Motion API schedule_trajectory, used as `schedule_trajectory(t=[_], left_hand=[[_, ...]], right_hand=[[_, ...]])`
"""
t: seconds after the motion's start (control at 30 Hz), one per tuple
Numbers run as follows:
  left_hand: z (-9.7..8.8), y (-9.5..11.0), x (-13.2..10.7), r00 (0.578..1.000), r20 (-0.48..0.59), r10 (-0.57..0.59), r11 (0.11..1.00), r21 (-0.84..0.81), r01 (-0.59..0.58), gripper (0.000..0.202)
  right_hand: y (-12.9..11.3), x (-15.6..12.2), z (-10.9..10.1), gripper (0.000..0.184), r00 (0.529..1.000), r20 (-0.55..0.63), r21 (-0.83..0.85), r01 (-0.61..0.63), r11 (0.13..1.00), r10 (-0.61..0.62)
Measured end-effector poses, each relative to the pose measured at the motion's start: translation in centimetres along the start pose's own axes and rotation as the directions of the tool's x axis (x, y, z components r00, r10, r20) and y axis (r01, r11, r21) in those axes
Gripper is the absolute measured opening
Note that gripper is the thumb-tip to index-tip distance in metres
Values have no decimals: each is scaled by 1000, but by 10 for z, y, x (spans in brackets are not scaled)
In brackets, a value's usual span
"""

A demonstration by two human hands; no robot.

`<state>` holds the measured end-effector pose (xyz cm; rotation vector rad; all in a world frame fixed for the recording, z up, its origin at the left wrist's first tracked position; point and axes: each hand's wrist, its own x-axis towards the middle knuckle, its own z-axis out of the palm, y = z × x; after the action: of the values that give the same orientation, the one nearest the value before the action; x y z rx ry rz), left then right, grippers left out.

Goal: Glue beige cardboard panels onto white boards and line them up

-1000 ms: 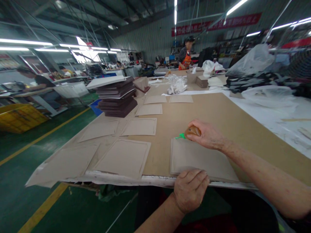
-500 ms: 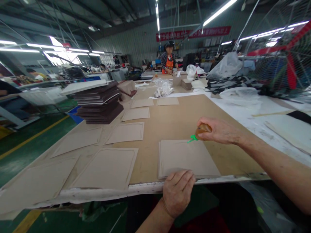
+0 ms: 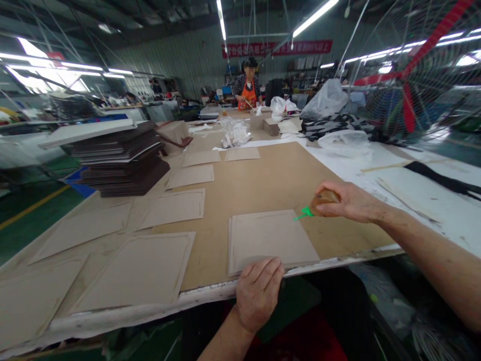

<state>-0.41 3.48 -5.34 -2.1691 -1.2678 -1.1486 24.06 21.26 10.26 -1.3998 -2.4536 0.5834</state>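
Bottle shifted rightward, in right hand, sheet stack touching left hand

Beyond the card stack, the brown bench has a wide bare patch where a hand could slide across. A thin bare strip also runs just left of the card stack. Past that strip, flat cards lie around, but they are low, so a hand could go over them. Farther off, left of and beyond the card stack, a tall dark pile blocks the way. The left hand covers the card stack's near edge. By its far right corner, the right hand, with a brown bottle in its grip, fills the space.
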Motion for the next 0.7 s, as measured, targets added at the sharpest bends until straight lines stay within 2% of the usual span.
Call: schedule_trajectory(t=[0.27,0.37,0.47,0.7], left_hand=[[-1,-1,3,1000,11,14,1000,2,-14,19],[-2,0,4,1000,10,12,1000,-3,-12,19],[-2,0,4,1000,17,5,1000,-7,-5,20],[-2,-2,4,999,35,8,1000,-11,-7,19]], right_hand=[[-15,-66,-8,31,992,64,-37,115,993,-113],[-16,-83,-7,29,988,50,-17,145,989,-144],[-14,-83,-5,28,993,43,-12,112,994,-111],[-1,-50,5,31,994,-79,-62,75,995,-80]])
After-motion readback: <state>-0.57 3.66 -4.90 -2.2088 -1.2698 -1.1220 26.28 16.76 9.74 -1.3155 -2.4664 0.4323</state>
